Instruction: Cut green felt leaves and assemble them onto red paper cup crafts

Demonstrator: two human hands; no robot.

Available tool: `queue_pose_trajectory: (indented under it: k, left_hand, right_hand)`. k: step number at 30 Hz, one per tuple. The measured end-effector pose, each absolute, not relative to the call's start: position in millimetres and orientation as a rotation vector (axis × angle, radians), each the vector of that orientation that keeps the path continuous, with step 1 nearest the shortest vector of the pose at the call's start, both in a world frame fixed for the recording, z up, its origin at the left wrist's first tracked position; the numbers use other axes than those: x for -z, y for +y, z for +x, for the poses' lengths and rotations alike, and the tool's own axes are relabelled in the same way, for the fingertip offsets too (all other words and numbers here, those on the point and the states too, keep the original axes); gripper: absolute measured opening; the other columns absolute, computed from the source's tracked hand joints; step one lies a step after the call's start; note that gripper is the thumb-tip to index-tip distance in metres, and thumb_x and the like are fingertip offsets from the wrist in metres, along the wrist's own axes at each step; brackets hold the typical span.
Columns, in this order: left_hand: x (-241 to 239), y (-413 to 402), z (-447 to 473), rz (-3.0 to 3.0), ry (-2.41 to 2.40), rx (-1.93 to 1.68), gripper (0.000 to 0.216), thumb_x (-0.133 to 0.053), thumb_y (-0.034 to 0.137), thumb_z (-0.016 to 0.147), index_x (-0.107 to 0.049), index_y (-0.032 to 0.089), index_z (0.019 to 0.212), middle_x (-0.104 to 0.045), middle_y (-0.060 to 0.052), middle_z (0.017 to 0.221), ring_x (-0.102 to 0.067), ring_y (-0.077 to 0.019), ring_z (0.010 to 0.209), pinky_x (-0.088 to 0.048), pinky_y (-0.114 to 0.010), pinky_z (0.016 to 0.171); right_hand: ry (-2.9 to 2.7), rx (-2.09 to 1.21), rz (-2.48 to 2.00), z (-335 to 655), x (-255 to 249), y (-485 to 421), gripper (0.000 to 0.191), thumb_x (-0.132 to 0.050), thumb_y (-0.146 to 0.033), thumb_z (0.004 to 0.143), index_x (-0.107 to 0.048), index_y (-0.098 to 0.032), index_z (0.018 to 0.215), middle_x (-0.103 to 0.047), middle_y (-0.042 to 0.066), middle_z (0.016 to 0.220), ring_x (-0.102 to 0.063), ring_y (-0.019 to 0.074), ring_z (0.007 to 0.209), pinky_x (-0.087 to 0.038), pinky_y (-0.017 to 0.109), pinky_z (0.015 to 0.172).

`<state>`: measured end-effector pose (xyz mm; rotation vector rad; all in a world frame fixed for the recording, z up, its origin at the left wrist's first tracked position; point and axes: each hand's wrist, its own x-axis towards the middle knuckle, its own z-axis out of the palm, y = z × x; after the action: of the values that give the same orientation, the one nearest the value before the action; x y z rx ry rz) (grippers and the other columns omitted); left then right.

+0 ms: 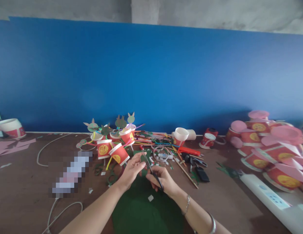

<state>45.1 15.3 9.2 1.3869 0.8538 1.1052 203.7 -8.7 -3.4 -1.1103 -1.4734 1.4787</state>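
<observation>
Left hand point(131, 170), centre of frame, below the middle: grip clamped on a small green paper piece point(143, 159), thumb and fingers pinching it. Right hand point(164, 180), just beside it to the right: grip closed around the black handles of the scissors point(156, 178). Blades point up and to the left, across the paper piece; cannot tell whether they are cutting into it.

Bottom centre: large green sheet point(146, 214) below both hands, a white scrap point(150, 198) lying on it. The brown surface point(227, 208) carries everything.

Left of centre: cluster of red paper cups point(104, 149), several tilted, some with eared paper cutouts point(120, 122) rising above them. Right of centre: red-handled tool point(189, 151), black key fob point(202, 174) and a thin wooden stick point(189, 177) lying at a slant. Lower right: white power strip point(262, 191). Right edge: pile of red cups with pink paper pieces point(280, 135).
</observation>
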Motion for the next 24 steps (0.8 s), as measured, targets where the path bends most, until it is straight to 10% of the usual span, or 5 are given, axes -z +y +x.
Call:
queue_pose_trajectory:
  k: [13,24]
  left_hand:
    - [-3.1,19.6,42.1,1.405,0.843,-1.083,0.017,-0.061,0.032,0.073,-0.067,0.017,0.072,-0.06,-0.007,0.111,-0.055,-0.0231,0.096,-0.043,-0.031,0.079]
    - [-6.8,18.4,43.3,1.361,0.843,-1.09,0.027,-0.06,0.035,0.073,-0.056,0.012,0.059,-0.049,-0.008,0.122,-0.049,-0.0089,0.064,-0.038,-0.021,0.049]
  right_hand:
    - [-1.486,-1.471,-1.11,204.5,4.8,-7.3,0.034,-0.066,-0.047,0.069,-0.053,-0.015,0.07,-0.048,-0.007,0.043,-0.039,0.0044,0.034,-0.032,0.015,0.033]
    - [-1.482,-1.452,-1.114,204.3,2.7,-8.0,0.033,-0.069,-0.045,0.068,-0.053,-0.015,0.068,-0.046,-0.007,0.041,-0.038,0.0045,0.032,-0.03,0.015,0.031]
